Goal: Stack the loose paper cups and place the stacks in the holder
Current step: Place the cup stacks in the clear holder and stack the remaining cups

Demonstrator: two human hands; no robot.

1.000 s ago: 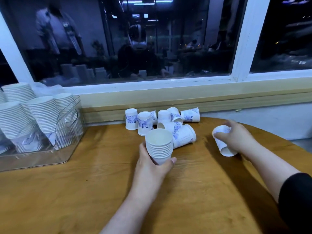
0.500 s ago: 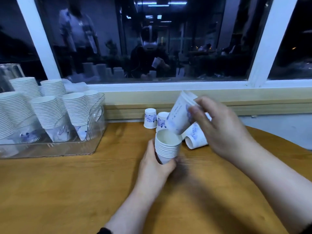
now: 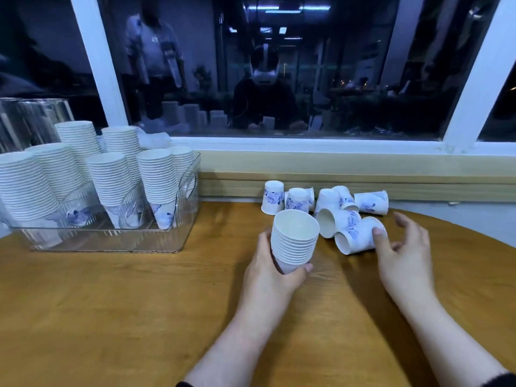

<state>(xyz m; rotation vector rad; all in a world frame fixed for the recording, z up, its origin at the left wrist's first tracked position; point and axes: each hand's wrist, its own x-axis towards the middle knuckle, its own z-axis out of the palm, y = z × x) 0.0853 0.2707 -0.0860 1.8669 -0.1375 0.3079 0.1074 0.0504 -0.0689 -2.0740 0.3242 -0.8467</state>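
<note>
Left hand (image 3: pixel 272 270) grips a cup stack (image 3: pixel 294 240); right hand (image 3: pixel 402 252), fingers spread, thumb touching a tipped cup (image 3: pixel 357 236) on the table (image 3: pixel 139 303)

Your left hand (image 3: pixel 268 270) and right hand (image 3: pixel 402 258) are bare, with no rings, watch or gloves showing. Both forearms are uncovered almost to the bottom edge, where dark sleeve (image 3: pixel 499 381) cuffs, black and slightly fuzzy, just show.

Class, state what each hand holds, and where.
Left hand grips the white paper cup stack around its lower end. Right hand holds nothing.
</note>
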